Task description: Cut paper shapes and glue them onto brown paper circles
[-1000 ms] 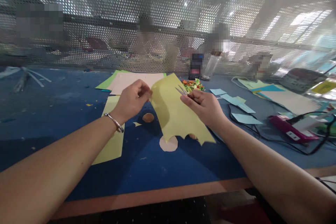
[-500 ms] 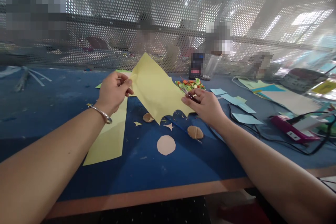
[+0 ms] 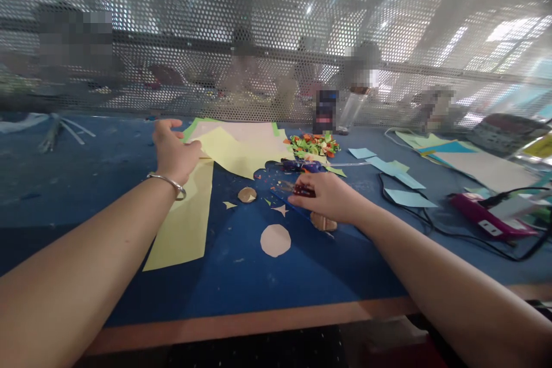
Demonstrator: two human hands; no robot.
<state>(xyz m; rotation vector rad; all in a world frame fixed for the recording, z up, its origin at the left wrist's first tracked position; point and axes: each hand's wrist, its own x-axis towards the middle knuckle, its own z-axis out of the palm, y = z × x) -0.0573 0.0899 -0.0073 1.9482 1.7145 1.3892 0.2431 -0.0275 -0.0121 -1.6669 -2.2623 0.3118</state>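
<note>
My left hand (image 3: pixel 172 152) is open, its fingers spread and its thumb beside the edge of the yellow paper sheet (image 3: pixel 228 152). That sheet has a scalloped cut edge and lies over paler paper at the back. My right hand (image 3: pixel 325 194) is closed around small scissors (image 3: pixel 302 190) with dark red handles, blades pointing left. A round pale paper piece (image 3: pixel 275 240) lies in front. Near my right hand is a brown cardboard-like piece (image 3: pixel 322 222), partly covered; another brown round piece (image 3: pixel 247 195) sits to the left. A longer yellow sheet (image 3: pixel 183 230) rests below my left wrist.
Colourful paper scraps (image 3: pixel 314 145) are heaped behind a dark blue tool (image 3: pixel 302 165). Light blue paper pieces (image 3: pixel 409 198), a magenta power strip (image 3: pixel 491 215) and black cables lie to the right. A phone (image 3: pixel 325 111) and a clear cup (image 3: pixel 352 110) stand near the perforated metal screen (image 3: pixel 276 80).
The yellow sheet has gone from raised between my hands to lying at the back. My left hand has let go of it. My right hand has come down and nearer with the scissors.
</note>
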